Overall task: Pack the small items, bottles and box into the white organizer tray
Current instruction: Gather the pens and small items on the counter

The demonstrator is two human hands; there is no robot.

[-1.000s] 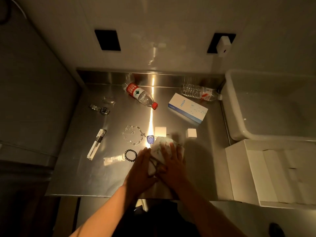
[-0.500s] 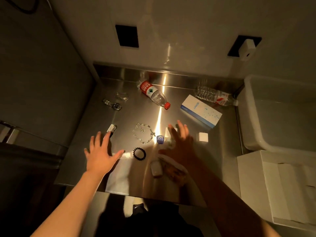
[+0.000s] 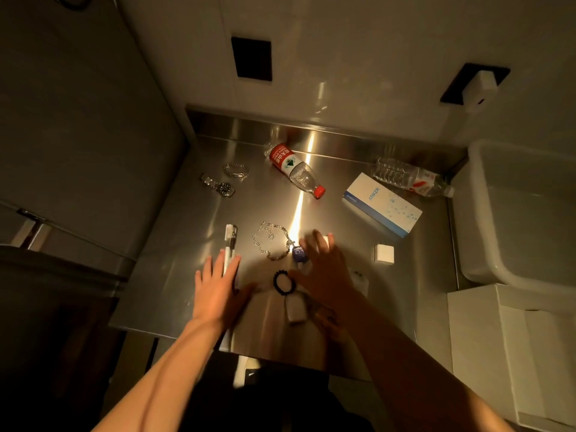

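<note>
Everything sits loose on a steel desk point(image 3: 199, 269), spread out flat as if laid there to be sorted one by one. At the far left lie a wristwatch point(image 3: 218, 186) and a silver bracelet point(image 3: 236, 169), just beside each other. Nearer, a pen point(image 3: 230, 244) points away from the person, and the left hand point(image 3: 218, 288) lies over its near end with the fingers spread and flat, gripping nothing; I judge it is about to gather the pen. Right of it a silver chain point(image 3: 271, 241) lies in a loose loop, with a black bead bracelet point(image 3: 282, 282) near the desk's front and a small white case point(image 3: 294, 308) nearer still. A bottle with a red label point(image 3: 294, 171) lies on its side at the far middle. The right hand point(image 3: 324, 275) hovers open, fingers apart, above a small blue item point(image 3: 298, 253), and holds nothing that I can see. Further right come a white cube point(image 3: 384, 253), a white and blue box point(image 3: 381, 204) and a clear bottle point(image 3: 411, 179) on its side against the back edge. At the right edge, off the desk, a large white tub point(image 3: 486, 244) stands far and the white organizer tray point(image 3: 473, 338) near, with nothing visible in it. Packing looks barely begun.
</note>
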